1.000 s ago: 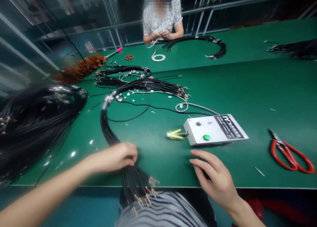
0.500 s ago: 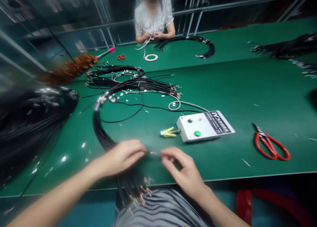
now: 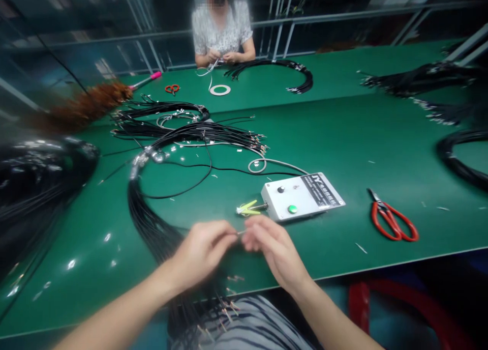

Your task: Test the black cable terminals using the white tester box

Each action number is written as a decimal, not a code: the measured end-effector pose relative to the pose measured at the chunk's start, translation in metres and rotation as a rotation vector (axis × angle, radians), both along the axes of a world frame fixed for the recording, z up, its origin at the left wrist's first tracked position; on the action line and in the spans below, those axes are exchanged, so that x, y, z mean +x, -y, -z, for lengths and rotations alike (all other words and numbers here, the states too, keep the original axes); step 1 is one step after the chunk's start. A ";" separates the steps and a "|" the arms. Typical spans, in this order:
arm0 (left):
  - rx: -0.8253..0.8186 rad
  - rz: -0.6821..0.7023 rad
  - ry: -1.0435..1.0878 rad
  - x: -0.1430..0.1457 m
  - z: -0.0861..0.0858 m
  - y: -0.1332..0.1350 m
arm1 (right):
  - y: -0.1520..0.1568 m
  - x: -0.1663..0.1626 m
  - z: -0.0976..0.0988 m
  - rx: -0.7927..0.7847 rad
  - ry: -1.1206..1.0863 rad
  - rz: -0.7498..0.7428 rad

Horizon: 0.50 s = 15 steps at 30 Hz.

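Observation:
My left hand (image 3: 213,243) is closed in a pinch on a thin black cable, whose pale end (image 3: 241,233) shows between my two hands. My right hand (image 3: 272,243) meets that end from the other side, its fingertips closed around it; the exact grip is blurred. Under my left forearm runs a bundle of black cables (image 3: 147,225), bending down over the table edge, with stripped copper ends (image 3: 224,309) above my lap. Just beyond my right fingers sits a white control box (image 3: 280,200) with a green button and a yellow-green pronged head (image 3: 247,208).
Red-handled scissors (image 3: 392,220) lie at the right. More cable bundles lie behind (image 3: 224,131), at the left (image 3: 46,172) and at the right (image 3: 461,159). A co-worker (image 3: 223,32) sits opposite, holding a white strip near a white ring (image 3: 220,90). A brown duster (image 3: 91,98) lies far left.
My hands have come closer together, and the right fingers now cover most of the cable end that showed between them. The view has shifted right, so the table things appear farther left.

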<state>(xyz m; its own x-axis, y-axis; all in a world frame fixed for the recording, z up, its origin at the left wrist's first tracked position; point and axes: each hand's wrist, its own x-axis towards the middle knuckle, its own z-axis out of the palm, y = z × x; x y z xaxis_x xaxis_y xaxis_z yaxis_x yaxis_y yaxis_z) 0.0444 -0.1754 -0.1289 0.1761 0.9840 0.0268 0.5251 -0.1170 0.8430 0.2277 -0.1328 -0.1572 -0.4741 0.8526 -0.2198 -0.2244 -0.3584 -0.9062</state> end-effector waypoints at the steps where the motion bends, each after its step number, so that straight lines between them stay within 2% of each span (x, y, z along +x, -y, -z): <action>1: 0.015 -0.012 0.007 0.001 0.002 0.001 | 0.001 -0.004 0.001 -0.101 -0.057 0.002; 3: 0.033 -0.049 0.012 0.002 0.006 0.005 | 0.005 -0.012 0.003 -0.264 -0.151 0.011; 5: 0.032 -0.103 0.021 0.003 0.010 0.009 | 0.012 -0.020 0.005 -0.312 -0.211 0.031; 9: -0.036 -0.208 0.127 0.006 0.016 0.015 | 0.024 -0.028 0.012 -0.228 -0.162 0.067; 15: -0.084 -0.274 0.168 0.009 0.019 0.017 | 0.024 -0.021 0.015 -0.232 -0.154 0.101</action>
